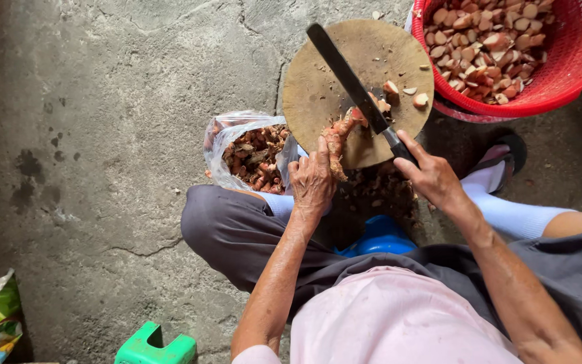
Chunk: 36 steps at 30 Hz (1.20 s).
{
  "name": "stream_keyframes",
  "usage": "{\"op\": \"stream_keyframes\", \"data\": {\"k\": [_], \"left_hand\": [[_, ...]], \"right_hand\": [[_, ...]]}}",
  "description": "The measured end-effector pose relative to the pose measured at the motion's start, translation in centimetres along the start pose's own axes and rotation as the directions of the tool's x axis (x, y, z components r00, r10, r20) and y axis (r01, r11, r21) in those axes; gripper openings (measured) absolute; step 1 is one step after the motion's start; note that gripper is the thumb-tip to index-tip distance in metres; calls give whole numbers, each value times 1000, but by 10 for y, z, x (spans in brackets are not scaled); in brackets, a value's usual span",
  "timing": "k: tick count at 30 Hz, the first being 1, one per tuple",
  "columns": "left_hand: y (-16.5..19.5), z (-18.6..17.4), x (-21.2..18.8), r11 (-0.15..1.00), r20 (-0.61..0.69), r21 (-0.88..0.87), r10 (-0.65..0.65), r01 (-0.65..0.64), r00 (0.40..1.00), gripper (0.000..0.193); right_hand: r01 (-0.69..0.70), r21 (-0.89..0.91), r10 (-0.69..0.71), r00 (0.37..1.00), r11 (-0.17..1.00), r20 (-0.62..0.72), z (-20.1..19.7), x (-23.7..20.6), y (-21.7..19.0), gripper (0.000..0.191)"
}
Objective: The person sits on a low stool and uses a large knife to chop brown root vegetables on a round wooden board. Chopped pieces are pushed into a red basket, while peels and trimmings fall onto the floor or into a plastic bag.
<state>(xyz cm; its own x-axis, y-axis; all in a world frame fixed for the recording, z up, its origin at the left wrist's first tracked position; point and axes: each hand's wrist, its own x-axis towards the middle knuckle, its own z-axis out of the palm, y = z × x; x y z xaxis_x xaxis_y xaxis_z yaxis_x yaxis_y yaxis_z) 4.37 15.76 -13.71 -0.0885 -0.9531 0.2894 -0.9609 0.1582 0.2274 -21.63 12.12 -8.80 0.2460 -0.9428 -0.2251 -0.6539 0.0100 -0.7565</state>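
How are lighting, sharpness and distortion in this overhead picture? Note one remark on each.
Head view: soft, even daylight with no harsh glare; faint shadow under the round wooden board. The left hand, right hand and knife are sharp. Wide-angle bending shows near the edges, as at the red basket.

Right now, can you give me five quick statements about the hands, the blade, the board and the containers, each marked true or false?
1. The right hand holds the long dark-bladed knife by its handle. True.
2. The left hand lies flat on the bare floor. False: it holds a knobbly brown root on the round wooden chopping board.
3. The red plastic basket holds cut root pieces. True.
4. The clear plastic bag is empty. False: it holds uncut roots.
5. The knife blade lies inside the red basket. False: it lies across the board.
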Motion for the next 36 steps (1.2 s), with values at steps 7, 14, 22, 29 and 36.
{"op": "stream_keyframes", "data": {"k": [7,14,22,29,36], "left_hand": [[0,-2,2,1000,30,-18,-12,13,999,67],[1,-6,2,1000,19,2,1,-1,1000,67],[4,-2,1,1000,14,25,10,-10,1000,63],[8,-3,4,999,-4,38,12,-12,1000,63],[7,-2,3,999,35,46,11,-12,999,62]], "right_hand": [[237,-185,-273,941,954,-201,8,-15,-2,60],[237,-178,-254,964,955,-81,18,3,14,59],[250,-214,-298,926,944,-233,15,-19,-5,61],[19,-353,-37,998,935,-45,44,-4,8,64],[256,-164,-286,938,953,-198,26,-18,16,62]]}}
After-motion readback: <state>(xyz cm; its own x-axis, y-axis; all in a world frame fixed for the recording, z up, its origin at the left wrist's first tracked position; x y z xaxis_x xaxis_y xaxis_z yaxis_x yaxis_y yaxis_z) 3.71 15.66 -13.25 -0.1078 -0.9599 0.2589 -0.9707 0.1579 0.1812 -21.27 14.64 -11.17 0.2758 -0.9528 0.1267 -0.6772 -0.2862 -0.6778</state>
